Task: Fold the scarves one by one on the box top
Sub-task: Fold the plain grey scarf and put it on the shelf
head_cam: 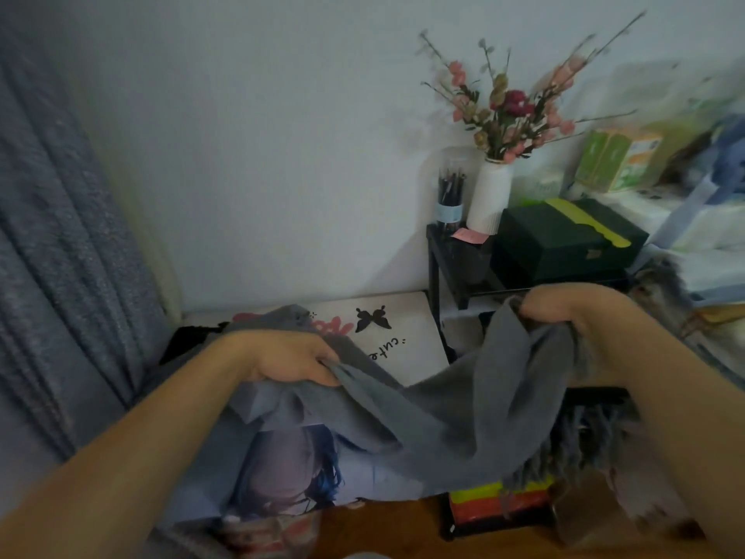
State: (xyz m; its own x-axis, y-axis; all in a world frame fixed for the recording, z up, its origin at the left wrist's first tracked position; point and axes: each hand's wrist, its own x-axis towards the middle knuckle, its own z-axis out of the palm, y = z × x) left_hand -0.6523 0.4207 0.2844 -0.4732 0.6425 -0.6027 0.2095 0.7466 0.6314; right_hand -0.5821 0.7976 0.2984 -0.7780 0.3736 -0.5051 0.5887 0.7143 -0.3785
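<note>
A grey scarf with a fringed end hangs slack between both my hands above the box top. My left hand grips one bunched part of it on the left. My right hand grips another bunch, held higher on the right. The scarf's fringe droops at the lower right. The box top below is white with a black butterfly and lettering; its near part carries a printed picture. Part of the scarf lies over the box's far left corner.
A blue-grey curtain hangs at the left. A black side stand at the right holds a white vase of flowers, a pencil jar and a dark green box. Another fringed cloth lies at far right. Wooden floor shows below.
</note>
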